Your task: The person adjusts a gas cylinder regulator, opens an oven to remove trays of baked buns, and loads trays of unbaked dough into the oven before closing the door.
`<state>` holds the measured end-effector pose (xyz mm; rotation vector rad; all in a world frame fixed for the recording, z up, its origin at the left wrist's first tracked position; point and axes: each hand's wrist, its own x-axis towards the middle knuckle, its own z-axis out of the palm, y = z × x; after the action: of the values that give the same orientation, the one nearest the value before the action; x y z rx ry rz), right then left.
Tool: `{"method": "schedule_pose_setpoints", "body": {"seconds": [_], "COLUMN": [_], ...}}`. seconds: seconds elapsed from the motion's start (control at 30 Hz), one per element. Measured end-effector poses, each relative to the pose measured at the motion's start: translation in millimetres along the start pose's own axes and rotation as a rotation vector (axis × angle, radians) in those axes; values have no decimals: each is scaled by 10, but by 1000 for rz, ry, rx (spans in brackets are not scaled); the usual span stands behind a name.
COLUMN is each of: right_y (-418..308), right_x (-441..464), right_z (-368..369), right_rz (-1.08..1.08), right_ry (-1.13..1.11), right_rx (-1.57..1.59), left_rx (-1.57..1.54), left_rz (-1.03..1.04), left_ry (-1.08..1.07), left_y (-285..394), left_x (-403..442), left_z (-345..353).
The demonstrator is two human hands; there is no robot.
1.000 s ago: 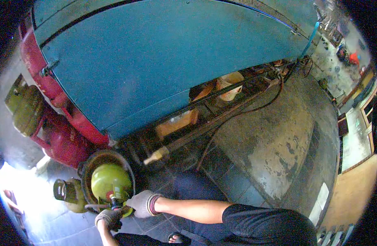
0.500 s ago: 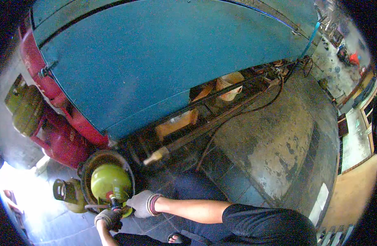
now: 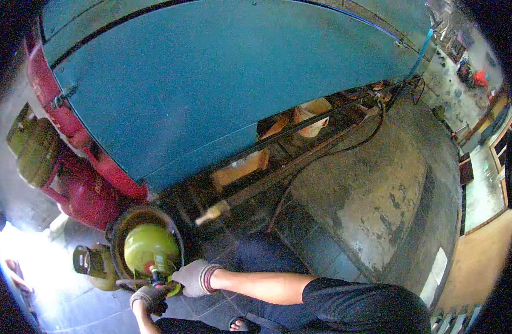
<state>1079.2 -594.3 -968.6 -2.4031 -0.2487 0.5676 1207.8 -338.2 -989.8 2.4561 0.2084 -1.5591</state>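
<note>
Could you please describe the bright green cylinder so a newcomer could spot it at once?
From the large blue panel, go below its lower left corner to the round, dark-rimmed tub. The bright green cylinder rests there; unlike the red cylinder and duller olive cylinder nearby, it alone is in the tub.

The scene is viewed by one camera worn on the person's head, directed forward and steeply downward. By a very wide lens, straight edges are bent, and the corners are covered by black. Quite near, the black short fabric sleeve [image 3: 367,306] is seen from above at the bottom. The upper middle is filled by the large flat blue panel [image 3: 211,100]. Farther away, the tan flat surface [image 3: 484,259] is seen tilted at the right edge.
</note>
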Motion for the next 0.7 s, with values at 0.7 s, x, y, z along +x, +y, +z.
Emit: {"method": "schedule_pose_setpoints", "body": {"seconds": [0.7], "right_y": [-4], "right_x": [-29], "right_z": [-20], "right_rz": [0], "right_ry": [21], "right_rx": [3], "left_rx": [-25], "left_rz": [-32], "left_ry": [-11], "left_y": [-27], "left_x": [81], "left_z": [23]}}
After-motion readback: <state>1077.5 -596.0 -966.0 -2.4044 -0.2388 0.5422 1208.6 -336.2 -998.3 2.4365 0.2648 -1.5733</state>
